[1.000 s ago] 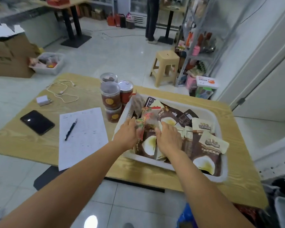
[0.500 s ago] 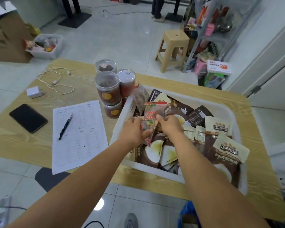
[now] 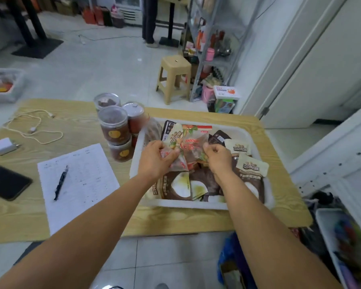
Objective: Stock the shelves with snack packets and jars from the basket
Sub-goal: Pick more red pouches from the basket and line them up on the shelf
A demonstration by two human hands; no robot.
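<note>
Early going, by the look of it: white basket on the table heaped with brown snack packets, jars stacked just beside its left wall, metal shelves well apart across the floor. Both hands over the basket's middle, left hand curled round a small crinkled packet, right hand pinching the lower edge of a red-and-orange packet raised above the pile. Nearly everything left to do — lifting out, carrying over, shelving.
</note>
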